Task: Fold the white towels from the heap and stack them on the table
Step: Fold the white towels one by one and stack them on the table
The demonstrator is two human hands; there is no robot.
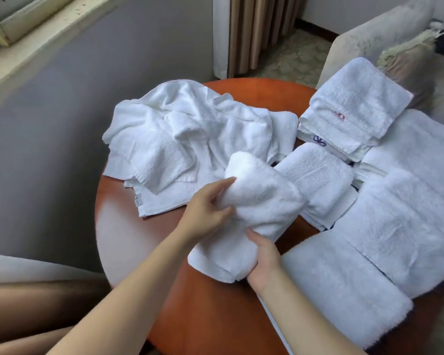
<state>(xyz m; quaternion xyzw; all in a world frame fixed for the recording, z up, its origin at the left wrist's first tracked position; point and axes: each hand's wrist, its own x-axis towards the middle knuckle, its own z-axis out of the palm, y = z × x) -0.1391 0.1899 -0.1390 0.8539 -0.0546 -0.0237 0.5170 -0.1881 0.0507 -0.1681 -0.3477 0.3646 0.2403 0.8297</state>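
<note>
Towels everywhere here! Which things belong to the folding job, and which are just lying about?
Job: left hand, right hand, held towel, heap, folded stacks, table.
Lying about: curtain, armchair, cushion.

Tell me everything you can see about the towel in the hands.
The towel is white, thick, fluffy terry, partly folded into a long bundle lying slantwise over the reddish-brown table. Its far end bulges, rounded; its near end lies flatter with a hemmed edge. The left hand holds its middle and the right hand holds its near end.
</note>
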